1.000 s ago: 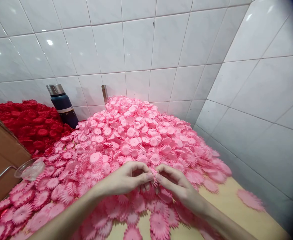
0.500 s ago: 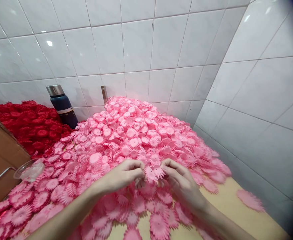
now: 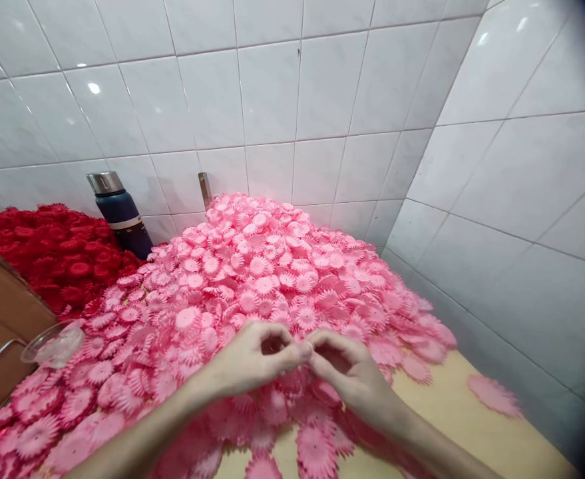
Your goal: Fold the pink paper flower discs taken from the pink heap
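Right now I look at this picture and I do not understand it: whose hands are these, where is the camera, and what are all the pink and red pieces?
The camera sits on a person's head and looks forward and down, so you see that person's own two bare hands. The left hand and right hand meet fingertip to fingertip over a large pile of pink flower-shaped pieces. They seem to pinch something small and pink between them; it is too hidden to tell exactly. The pile lies on a wooden table in a white-tiled corner. Behind on the left are a heap of red flower pieces, a dark blue flask, a cardboard box and a clear plastic cup.
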`<state>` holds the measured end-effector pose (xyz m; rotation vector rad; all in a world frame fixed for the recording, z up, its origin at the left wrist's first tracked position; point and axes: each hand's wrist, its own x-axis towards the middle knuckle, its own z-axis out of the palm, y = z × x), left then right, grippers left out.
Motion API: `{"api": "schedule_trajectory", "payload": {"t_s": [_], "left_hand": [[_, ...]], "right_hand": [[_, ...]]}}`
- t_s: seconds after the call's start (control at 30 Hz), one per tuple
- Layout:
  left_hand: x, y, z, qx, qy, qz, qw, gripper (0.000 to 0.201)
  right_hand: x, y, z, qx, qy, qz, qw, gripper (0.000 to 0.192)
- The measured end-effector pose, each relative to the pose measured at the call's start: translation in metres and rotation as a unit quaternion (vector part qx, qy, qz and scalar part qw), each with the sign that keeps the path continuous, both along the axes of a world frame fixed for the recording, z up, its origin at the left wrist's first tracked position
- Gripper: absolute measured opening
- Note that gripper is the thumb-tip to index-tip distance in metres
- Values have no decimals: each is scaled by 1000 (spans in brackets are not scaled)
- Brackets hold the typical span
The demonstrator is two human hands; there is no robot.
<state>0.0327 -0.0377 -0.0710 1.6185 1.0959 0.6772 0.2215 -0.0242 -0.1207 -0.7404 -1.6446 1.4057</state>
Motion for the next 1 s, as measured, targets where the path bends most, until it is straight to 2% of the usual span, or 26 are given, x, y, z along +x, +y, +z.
{"api": "schedule_trajectory", "payload": {"t_s": [0.07, 0.13, 0.27, 0.47, 0.6, 0.7, 0.77, 0.87, 1.0], "left_hand": [[3, -1, -5, 18, 18, 18, 1000, 31], [1, 0, -7, 13, 9, 19, 1000, 33], [-5, 3, -1, -32, -29, -1, 999, 31], [-3, 3, 8, -49, -3, 15, 999, 31], [-9, 2, 9, -80, -40, 52, 995, 28], [-19, 4, 12, -53, -46, 77, 995, 28], [-22, 7, 14, 7, 12, 76, 997, 28], [-22, 11, 13, 95, 102, 64, 988, 23], [-19, 13, 6, 132, 138, 56, 980, 19]], "right_hand": [[-3, -6, 2, -5, -8, 30, 999, 17], [-3, -7, 4, -13, -3, 27, 1000, 19], [2, -1, 5, -24, 15, -39, 999, 23], [0, 1, -6, -38, 21, -106, 993, 22], [6, 15, -10, -99, 135, -162, 972, 22], [11, 26, -8, -97, 203, -230, 947, 20], [10, 27, -8, -109, 195, -212, 951, 19], [5, 19, -14, -128, 163, -147, 967, 21], [2, 13, -20, -106, 124, -108, 981, 22]]}}
